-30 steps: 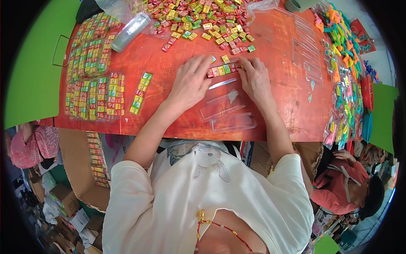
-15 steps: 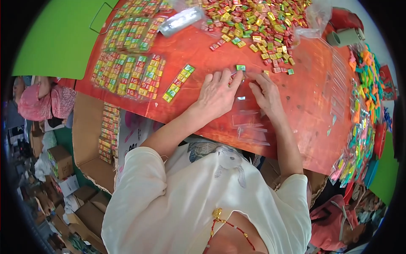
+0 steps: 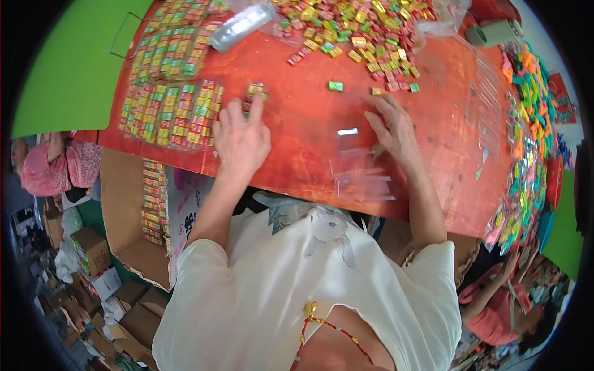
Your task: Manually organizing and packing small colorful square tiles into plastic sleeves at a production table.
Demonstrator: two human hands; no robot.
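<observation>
My left hand (image 3: 244, 136) is at the left of the red table, its fingers closed around the sides of a short strip of small wrapped blocks (image 3: 255, 90). The hand covers most of that strip. Further right, my right hand (image 3: 396, 127) hovers low over the table with thumb and fingers apart and nothing visible in them. Its blurred fingertips are close to a yellow wrapped block (image 3: 376, 91). A lone green block (image 3: 335, 86) lies between the hands. Nearer me are clear plastic sleeves (image 3: 362, 185).
Packed rows of blocks (image 3: 170, 117) cover the table's left side. A loose heap of blocks (image 3: 365, 31) is at the far side, beside a silvery roll (image 3: 242, 28). Bright coloured pieces (image 3: 526, 142) line the right edge. An open carton (image 3: 133, 204) stands below left.
My left hand has moved left, from the middle of the table to the strip near the packed rows. My right hand stays near the middle. The whole view has shifted slightly.
</observation>
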